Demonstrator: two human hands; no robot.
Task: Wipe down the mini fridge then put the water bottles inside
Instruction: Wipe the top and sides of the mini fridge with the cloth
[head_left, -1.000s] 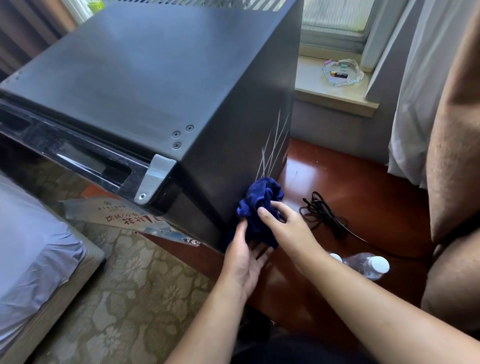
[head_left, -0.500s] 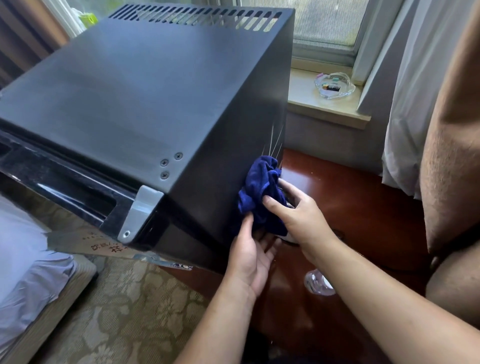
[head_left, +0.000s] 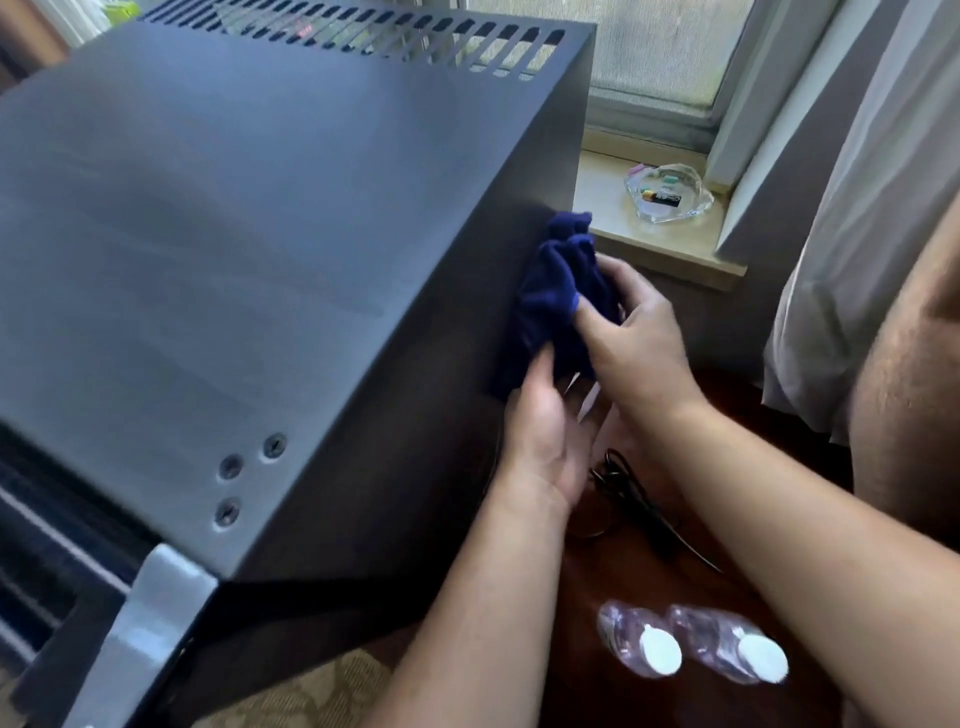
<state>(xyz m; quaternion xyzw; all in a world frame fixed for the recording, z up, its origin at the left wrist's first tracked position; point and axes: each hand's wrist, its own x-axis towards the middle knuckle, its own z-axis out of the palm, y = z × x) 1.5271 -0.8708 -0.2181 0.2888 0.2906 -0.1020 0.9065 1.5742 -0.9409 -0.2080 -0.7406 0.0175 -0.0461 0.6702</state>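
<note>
Dark blue cloth (head_left: 556, 291) bunched against the right side of the mini fridge (head_left: 260, 234) near its top edge, gripped in curled right hand (head_left: 639, 348), straight-fingered left hand (head_left: 540, 441) touching its lower end, two water bottles (head_left: 639, 649) lying on the worktop (head_left: 597, 691) near a black cable (head_left: 634, 499)

The scene holds one mini fridge (head_left: 260, 234), one blue cloth (head_left: 556, 291), two water bottles (head_left: 636, 642), one glass dish (head_left: 670, 195), one black cable (head_left: 639, 504).

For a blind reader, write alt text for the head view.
The right hand grips a bunched blue cloth against the side of a black mini fridge; the left hand touches the cloth from below. Two capped water bottles lie on the wooden surface.
</note>
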